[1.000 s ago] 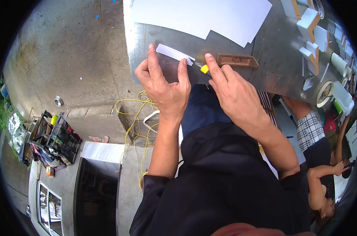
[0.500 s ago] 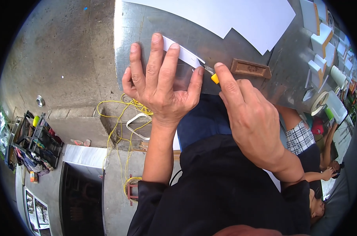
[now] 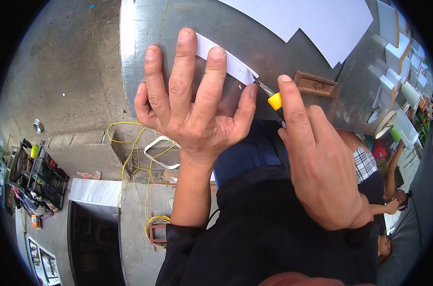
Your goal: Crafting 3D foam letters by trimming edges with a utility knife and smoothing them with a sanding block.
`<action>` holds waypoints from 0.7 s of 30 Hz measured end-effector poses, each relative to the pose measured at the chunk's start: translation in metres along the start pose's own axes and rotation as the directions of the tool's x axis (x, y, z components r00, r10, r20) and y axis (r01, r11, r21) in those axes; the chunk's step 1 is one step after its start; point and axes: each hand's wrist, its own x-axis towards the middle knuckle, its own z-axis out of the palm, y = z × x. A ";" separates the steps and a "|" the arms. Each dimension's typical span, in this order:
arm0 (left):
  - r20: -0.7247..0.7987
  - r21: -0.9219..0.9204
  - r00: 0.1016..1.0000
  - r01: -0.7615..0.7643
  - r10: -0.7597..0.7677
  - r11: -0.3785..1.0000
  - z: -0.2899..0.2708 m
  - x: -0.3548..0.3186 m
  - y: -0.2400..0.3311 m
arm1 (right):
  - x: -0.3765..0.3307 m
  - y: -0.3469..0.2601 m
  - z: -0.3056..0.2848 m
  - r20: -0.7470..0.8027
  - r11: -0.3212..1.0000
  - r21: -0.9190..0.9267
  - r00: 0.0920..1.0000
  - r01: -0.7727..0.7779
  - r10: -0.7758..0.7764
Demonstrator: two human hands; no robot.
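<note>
A narrow white strip of paper (image 3: pixel 230 63) lies slantwise on the grey metal tabletop (image 3: pixel 152 28). My left hand (image 3: pixel 190 100) rests over its left part with fingers spread, and the fingertips press around it. My right hand (image 3: pixel 321 162) grips a utility knife (image 3: pixel 274 100) with a yellow collar, the index finger stretched along its top. The blade's tip touches the right end of the strip, just beyond my left thumb. Most of the knife's handle is hidden under my right hand.
Large white sheets (image 3: pixel 316 28) lie at the far side. A small brown wooden block (image 3: pixel 316 85) sits right of the knife. White box-like pieces (image 3: pixel 395 52) and a tape roll (image 3: pixel 386 125) line the right. Yellow cord (image 3: pixel 125 167) trails on the floor; another person (image 3: pixel 383 190) is at right.
The blade has come to the strip's right end, and its yellow collar shows more. My right hand has shifted slightly right and down. The whole view has shifted a little.
</note>
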 end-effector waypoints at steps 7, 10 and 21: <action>-0.011 0.020 1.000 -0.004 0.005 1.000 0.002 -0.001 -0.001 | 0.003 0.005 -0.007 0.010 0.983 -0.183 0.999 0.033 -0.032; 0.004 0.009 1.000 -0.004 0.004 1.000 0.000 -0.001 -0.002 | 0.002 0.004 -0.006 0.023 0.982 -0.184 0.999 0.035 -0.032; 0.016 0.021 0.999 0.029 -0.029 0.999 -0.001 0.001 0.001 | 0.002 -0.009 -0.006 -0.023 0.956 -0.291 0.999 0.024 -0.032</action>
